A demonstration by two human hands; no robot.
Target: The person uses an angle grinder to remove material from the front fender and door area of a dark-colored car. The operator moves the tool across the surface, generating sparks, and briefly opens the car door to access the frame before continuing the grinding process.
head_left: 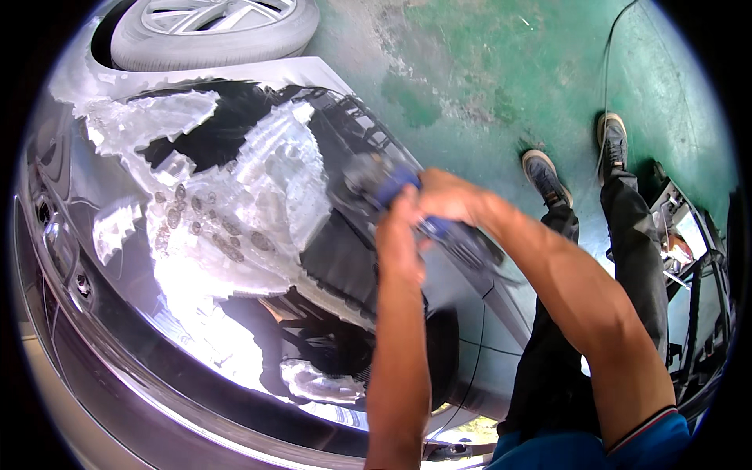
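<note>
The power tool [395, 185], blue and dark grey, hangs over the right-hand edge of the car panel [113, 174], with its head toward the panel and its back end out past that edge. Its head is blurred, so whether it touches the panel cannot be told. A tool like this probably works best with light, even pressure, kept moving, with the cord [479, 337] clear of its head. The left hand [401, 231] is closed around the tool near its head; the right hand [453, 196] also grips it, just beside the left. Inward from the tool lies a ragged pale patch [274, 172] with dark round marks. The wheel [211, 53] is at the panel's far edge; the green floor [470, 55] lies beyond its right-hand edge.
</note>
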